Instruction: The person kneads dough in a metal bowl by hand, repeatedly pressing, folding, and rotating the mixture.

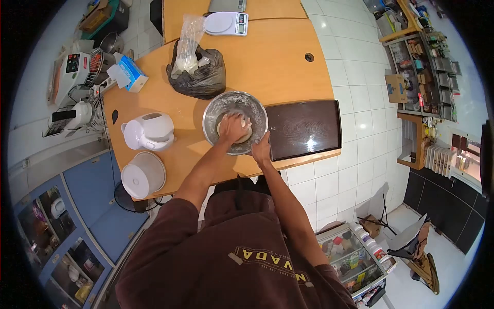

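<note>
A metal mixing bowl, dusted with flour, stands on the wooden table near its front edge. Inside it lies a pale lump of dough. My left hand is closed and pressed onto the dough in the bowl. My right hand grips the bowl's near rim on the right side. Both forearms reach out from my brown shirt.
A dark tray lies just right of the bowl. A white kettle and a white lidded container stand to the left. Behind the bowl are a black bag holding a clear plastic bag, a kitchen scale and a blue box.
</note>
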Action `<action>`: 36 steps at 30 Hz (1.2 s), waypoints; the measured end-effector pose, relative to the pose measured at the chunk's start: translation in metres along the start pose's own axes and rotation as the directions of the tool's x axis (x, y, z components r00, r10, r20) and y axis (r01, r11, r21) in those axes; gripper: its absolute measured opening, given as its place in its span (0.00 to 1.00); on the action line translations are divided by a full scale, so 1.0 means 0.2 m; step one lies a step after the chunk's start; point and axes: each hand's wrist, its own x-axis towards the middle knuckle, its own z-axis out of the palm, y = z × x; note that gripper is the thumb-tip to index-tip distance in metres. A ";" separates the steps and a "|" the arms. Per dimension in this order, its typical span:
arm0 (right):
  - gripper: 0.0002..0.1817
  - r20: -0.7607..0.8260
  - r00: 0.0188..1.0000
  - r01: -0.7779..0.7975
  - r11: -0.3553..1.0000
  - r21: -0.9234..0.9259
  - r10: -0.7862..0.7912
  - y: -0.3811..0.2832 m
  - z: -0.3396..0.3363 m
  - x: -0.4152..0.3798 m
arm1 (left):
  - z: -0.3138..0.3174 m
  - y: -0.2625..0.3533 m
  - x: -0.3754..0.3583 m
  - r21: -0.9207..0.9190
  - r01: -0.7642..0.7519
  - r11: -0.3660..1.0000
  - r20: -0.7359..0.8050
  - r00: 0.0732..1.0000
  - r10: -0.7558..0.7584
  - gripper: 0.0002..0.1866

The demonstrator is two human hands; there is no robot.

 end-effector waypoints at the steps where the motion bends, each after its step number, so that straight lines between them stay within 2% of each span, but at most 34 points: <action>1: 0.46 0.004 1.000 0.007 1.000 -0.025 -0.007 -0.01 -0.01 0.00 | -0.01 0.00 0.01 -0.071 0.012 0.997 -0.058 0.998 -0.016 0.21; 4: 0.46 -0.019 0.999 0.048 0.994 -0.098 -0.050 0.00 -0.02 0.03 | -0.06 0.06 -0.05 -0.188 0.083 0.979 -0.313 0.939 -0.140 0.16; 7: 0.46 0.017 0.999 -0.039 0.999 -0.034 0.039 0.00 -0.04 0.08 | -0.15 0.07 -0.08 -0.304 0.105 0.947 -0.305 0.931 -0.201 0.12; 10: 0.39 -0.018 0.995 -0.099 0.993 0.067 0.101 -0.05 -0.03 0.07 | -0.25 0.10 -0.10 -0.252 0.020 0.967 -0.287 0.953 -0.095 0.12; 13: 0.40 0.020 0.995 -0.102 0.987 0.124 0.101 0.03 0.00 0.14 | -0.29 0.07 -0.09 -0.225 -0.036 0.974 -0.057 0.998 0.024 0.13; 16: 0.42 -0.001 0.993 -0.116 0.985 0.130 0.118 0.03 0.01 0.12 | -0.22 0.11 -0.11 -0.133 -0.084 0.987 -0.002 0.996 0.085 0.15; 17: 0.42 0.006 0.992 -0.127 0.986 0.104 0.127 0.03 0.01 0.11 | -0.16 0.11 -0.12 -0.062 -0.113 0.992 -0.028 0.993 0.112 0.19; 19: 0.44 0.018 0.989 -0.146 0.988 0.050 0.146 0.02 -0.01 0.09 | -0.15 0.17 -0.12 0.034 -0.052 0.998 -0.080 0.995 0.054 0.20; 20: 0.45 0.020 0.996 -0.089 0.996 0.027 0.089 0.03 -0.02 0.08 | -0.14 0.19 -0.14 0.080 -0.017 0.997 -0.101 0.995 0.025 0.21; 22: 0.47 0.036 0.999 0.025 1.000 -0.015 -0.024 0.08 -0.03 0.06 | -0.09 0.18 -0.16 0.097 -0.011 0.995 -0.157 0.987 0.026 0.21; 26: 0.49 0.034 0.993 0.116 0.992 -0.041 -0.115 0.15 -0.04 0.04 | -0.02 0.17 -0.14 0.078 0.055 0.995 -0.242 0.970 -0.034 0.23; 36: 0.46 0.009 0.998 0.067 0.998 0.013 -0.067 0.14 -0.03 0.04 | -0.02 0.13 -0.08 0.016 0.040 0.999 -0.147 0.988 -0.037 0.25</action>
